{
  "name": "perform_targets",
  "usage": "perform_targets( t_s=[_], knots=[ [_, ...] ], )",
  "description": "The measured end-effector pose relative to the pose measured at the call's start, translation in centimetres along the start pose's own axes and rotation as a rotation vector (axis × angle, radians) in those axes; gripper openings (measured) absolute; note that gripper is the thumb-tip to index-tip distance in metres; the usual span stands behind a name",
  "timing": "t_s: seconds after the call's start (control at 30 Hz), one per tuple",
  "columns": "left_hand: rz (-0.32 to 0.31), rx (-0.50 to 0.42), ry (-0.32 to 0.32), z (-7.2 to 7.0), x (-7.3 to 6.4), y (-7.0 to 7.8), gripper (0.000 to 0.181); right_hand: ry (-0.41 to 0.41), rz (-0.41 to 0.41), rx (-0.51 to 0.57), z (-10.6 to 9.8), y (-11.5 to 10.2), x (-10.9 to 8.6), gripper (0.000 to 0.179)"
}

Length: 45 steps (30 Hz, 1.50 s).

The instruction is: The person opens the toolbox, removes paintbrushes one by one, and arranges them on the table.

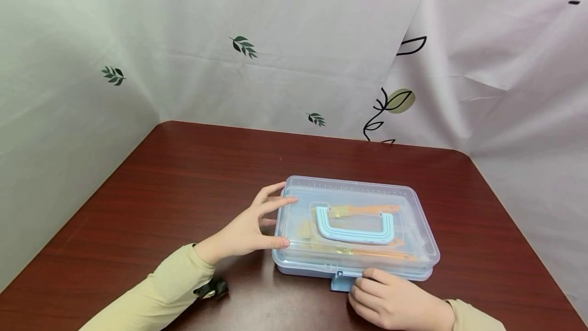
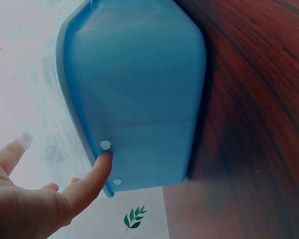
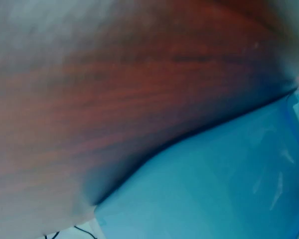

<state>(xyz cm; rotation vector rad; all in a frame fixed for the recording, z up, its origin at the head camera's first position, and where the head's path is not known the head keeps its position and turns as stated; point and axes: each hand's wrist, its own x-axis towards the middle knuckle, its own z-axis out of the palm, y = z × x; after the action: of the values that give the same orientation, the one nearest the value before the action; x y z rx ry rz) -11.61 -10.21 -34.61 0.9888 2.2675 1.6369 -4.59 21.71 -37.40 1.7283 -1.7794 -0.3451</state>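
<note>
A plastic storage box [image 1: 287, 264] with a clear lid and blue base stands on the table. A light blue handle [image 1: 356, 235] lies flat on its lid. Inside, through the lid, I see brushes with orange handles. My left hand [image 1: 248, 231] rests at the box's left end with fingers spread, touching the lid's edge; in the left wrist view one fingertip meets the blue end wall. At the front, a blue latch [image 1: 342, 282] juts outward. The curled fingers of my right hand [image 1: 390, 298] are at the latch's right end, partly hiding it.
The dark red-brown table [image 1: 193, 178] has rounded far corners. A pale cloth backdrop [image 1: 275, 86] with leaf prints hangs behind and beside it. A black strap [image 1: 211, 288] is on the left wrist.
</note>
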Motion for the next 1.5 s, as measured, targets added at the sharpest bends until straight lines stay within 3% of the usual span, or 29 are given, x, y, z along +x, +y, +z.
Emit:
perform_targets(
  t_s=[0.2, 0.47, 0.77, 0.97, 1.23, 1.5],
  knots=[
    [0.003, -0.003, 0.005, 0.0, 0.0, -0.1, 0.067, 0.090, 0.002, 0.046, -0.6, 0.7, 0.3, 0.031],
    [0.009, -0.008, 0.005, 0.0, 0.0, 0.0, 0.067, 0.243, 0.003, 0.016, -1.9, 2.5, 1.0, 0.031],
    [-0.001, 0.000, 0.007, 0.1, 0.0, 0.2, 0.067, 0.541, 0.201, 0.084, -2.6, 4.3, 1.1, 0.020],
    [-0.008, -0.003, 0.007, 0.1, -0.1, 0.4, 0.067, 0.660, 0.383, 0.094, -3.5, 5.3, 0.7, 0.020],
    [-0.010, -0.004, 0.007, 0.1, 0.0, 0.4, 0.067, 0.607, 0.792, 0.224, -3.8, 5.1, -2.0, 0.048],
    [-0.006, -0.006, 0.006, 0.1, -0.1, 0.3, 0.067, 0.453, 0.993, 0.356, -3.3, 4.8, -5.0, 0.064]
  ],
)
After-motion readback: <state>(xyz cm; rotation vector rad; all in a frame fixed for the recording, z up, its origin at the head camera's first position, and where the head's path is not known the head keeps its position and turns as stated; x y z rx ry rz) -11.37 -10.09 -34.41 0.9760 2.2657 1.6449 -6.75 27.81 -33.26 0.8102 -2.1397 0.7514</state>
